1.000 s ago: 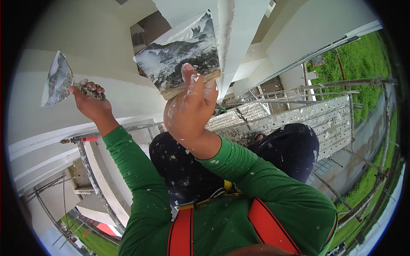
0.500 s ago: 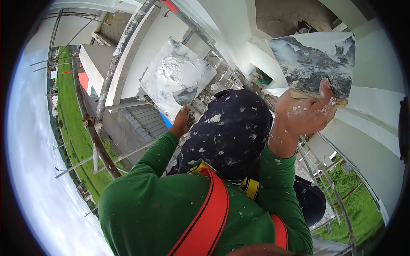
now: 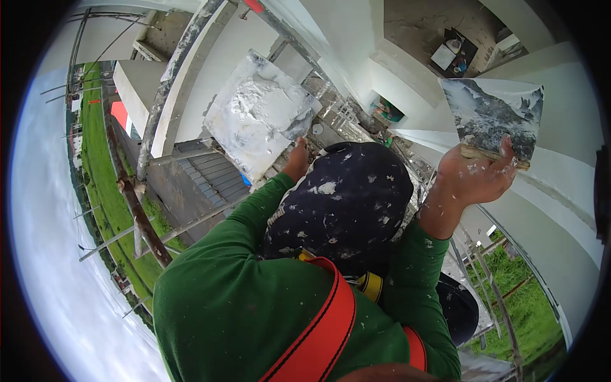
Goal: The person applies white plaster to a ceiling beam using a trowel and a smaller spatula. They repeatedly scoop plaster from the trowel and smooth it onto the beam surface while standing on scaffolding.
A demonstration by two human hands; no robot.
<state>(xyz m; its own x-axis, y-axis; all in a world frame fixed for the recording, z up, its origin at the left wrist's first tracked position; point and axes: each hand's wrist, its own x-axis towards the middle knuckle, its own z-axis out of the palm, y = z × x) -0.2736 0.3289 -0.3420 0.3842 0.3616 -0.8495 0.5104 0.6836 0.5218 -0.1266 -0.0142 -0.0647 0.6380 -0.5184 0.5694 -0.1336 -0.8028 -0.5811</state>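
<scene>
The left hand (image 3: pixel 298 159) holds a putty knife (image 3: pixel 297 127) at the lower-right edge of a tilted board (image 3: pixel 218 127), white plaster (image 3: pixel 258 94) heaped mid-board, while the right hand (image 3: pixel 477 178) grips a broad, wood-edged plastering blade (image 3: pixel 493 114), well apart from the board. Red harness straps (image 3: pixel 315 325) lie over a green shirt (image 3: pixel 235 293).

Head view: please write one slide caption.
Left hand holds a trowel at a board with white paste; right hand grips a broad smeared blade.

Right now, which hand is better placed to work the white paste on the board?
Left, most likely: the left hand has its scraper at the white paste, while the right hand holds a wide blade away from the board.
</scene>
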